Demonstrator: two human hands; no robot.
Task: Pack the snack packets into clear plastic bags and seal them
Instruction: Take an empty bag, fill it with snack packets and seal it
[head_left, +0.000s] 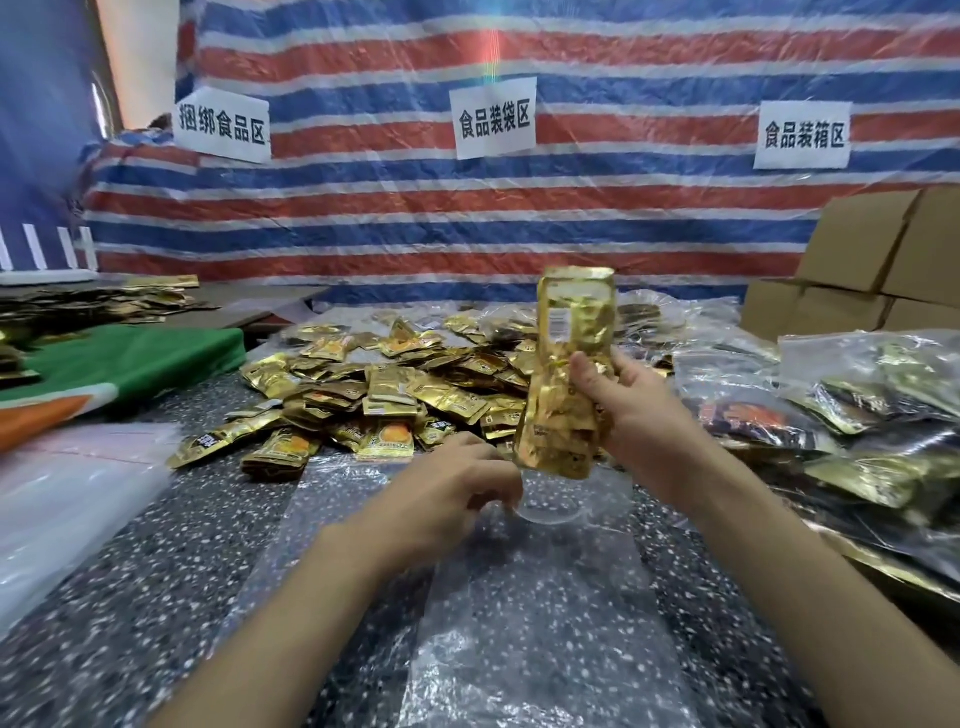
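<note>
The right hand (623, 410) grips a stack of gold packets (566, 364) just above the clear bag (519, 623) on the table (156, 571). The left hand (447, 493) pinches the bag's mouth. If that slips shut, packets could spill beside the bag.

Head-worn view, forward and down, close over table (156, 623), edges seemingly warped.

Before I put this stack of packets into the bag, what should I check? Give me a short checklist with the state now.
1. Right hand grips the stack of packets firmly: ok.
2. Left hand pinches the clear bag at its mouth: ok.
3. Mouth open wide enough for the stack: cannot tell.
4. Stack tilted to slide in: not ok, it stands nearly upright.
5. Bag empty: ok, the table shows through.
</note>
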